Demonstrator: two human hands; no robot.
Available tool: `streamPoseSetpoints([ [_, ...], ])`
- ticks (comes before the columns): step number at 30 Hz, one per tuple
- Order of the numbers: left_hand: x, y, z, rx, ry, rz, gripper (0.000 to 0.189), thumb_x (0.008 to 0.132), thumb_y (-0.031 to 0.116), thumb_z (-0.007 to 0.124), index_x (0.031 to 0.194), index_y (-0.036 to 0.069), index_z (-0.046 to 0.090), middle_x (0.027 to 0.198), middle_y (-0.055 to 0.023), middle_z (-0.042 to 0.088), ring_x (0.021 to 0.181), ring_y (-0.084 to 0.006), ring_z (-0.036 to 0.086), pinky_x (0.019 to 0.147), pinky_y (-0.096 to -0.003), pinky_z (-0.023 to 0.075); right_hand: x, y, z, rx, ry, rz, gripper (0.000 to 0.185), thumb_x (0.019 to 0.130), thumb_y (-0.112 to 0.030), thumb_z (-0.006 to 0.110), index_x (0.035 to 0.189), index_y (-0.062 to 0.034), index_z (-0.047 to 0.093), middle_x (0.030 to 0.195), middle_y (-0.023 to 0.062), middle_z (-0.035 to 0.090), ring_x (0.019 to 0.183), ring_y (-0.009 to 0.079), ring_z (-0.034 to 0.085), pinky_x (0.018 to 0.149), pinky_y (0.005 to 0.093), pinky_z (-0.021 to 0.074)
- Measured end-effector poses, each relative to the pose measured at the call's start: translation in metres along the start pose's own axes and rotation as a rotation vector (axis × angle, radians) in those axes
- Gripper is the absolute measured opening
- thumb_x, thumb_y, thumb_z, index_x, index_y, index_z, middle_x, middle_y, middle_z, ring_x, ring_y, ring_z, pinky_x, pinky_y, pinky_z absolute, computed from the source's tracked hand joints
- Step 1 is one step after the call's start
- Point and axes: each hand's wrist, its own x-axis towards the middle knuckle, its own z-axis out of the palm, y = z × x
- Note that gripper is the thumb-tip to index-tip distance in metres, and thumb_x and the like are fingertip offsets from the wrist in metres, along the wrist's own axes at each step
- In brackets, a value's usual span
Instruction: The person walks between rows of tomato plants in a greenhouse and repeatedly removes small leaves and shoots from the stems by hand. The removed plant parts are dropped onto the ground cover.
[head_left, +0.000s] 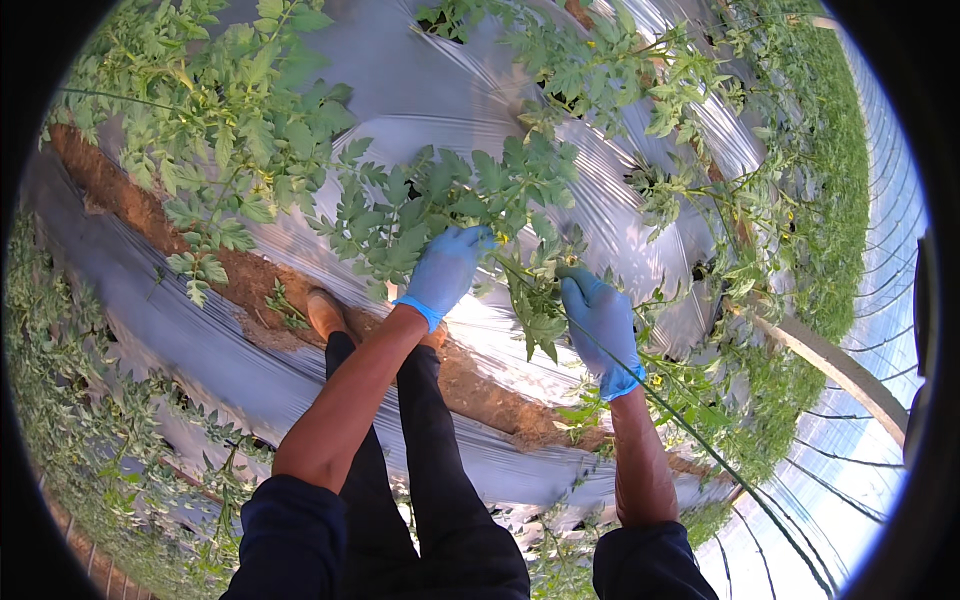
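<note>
My left hand (452, 268), in a blue disposable glove, reaches into a leafy tomato plant (405, 206). Its fingers close on the plant beside a yellow flower (503, 239), the fingertips partly hidden by leaves. To the right, my right hand (602, 321), gloved alike, has its fingers curled at a shoot of the same plant, and what lies inside the grip is mostly hidden. A taut green twine (675, 411) slants from the foliage between my hands, past my right hand and wrist, to the lower right. A drooping leaf (540, 319) hangs between the two hands.
Silvery plastic mulch (420, 82) covers the beds, with bare soil (480, 386) along a furrow by my shoes (325, 311). More tomato plants (225, 112) grow at left and right. A pale post (825, 364) slants at right, before the ribbed greenhouse cover (889, 247).
</note>
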Motion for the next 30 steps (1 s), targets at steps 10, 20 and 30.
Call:
streamPoseSetpoints([
  [10, -0.009, -0.021, 0.027, 0.009, -0.046, -0.282, 0.033, 0.084, 0.002, 0.061, 0.116, 0.004, 0.07, 0.126, -0.0171, 0.061, 0.112, -0.0349, 0.061, 0.092, -0.045, 0.054, 0.009, 0.018, 0.026, 0.171, -0.136, 0.034, 0.028, 0.101, -0.02, 0.058, 0.116, -0.0021, 0.073, 0.088, 0.0224, 0.073, 0.071, 0.0354, 0.071, 0.069, 0.0425, 0.0548],
  [20, 0.003, -0.018, 0.033, 0.349, -0.132, -0.139, 0.017, 0.075, 0.01, 0.07, 0.09, 0.005, 0.075, 0.098, -0.0167, 0.066, 0.084, -0.0338, 0.072, 0.07, -0.0471, 0.0582, 0.004, 0.015, 0.023, 0.431, -0.261, 0.239, 0.03, 0.105, -0.015, 0.051, 0.124, 0.0035, 0.066, 0.082, 0.0106, 0.073, 0.062, 0.0142, 0.068, 0.058, 0.0292, 0.0548],
  [30, -0.001, -0.002, 0.0, 0.257, 0.006, -0.114, 0.035, 0.076, 0.002, 0.068, 0.11, 0.006, 0.067, 0.106, -0.017, 0.061, 0.091, -0.0371, 0.069, 0.074, -0.0475, 0.0562, -0.019, -0.006, 0.014, 0.533, -0.033, 0.181, 0.04, 0.103, -0.011, 0.051, 0.141, 0.0034, 0.056, 0.089, 0.0092, 0.074, 0.066, 0.0112, 0.066, 0.058, 0.0269, 0.0532],
])
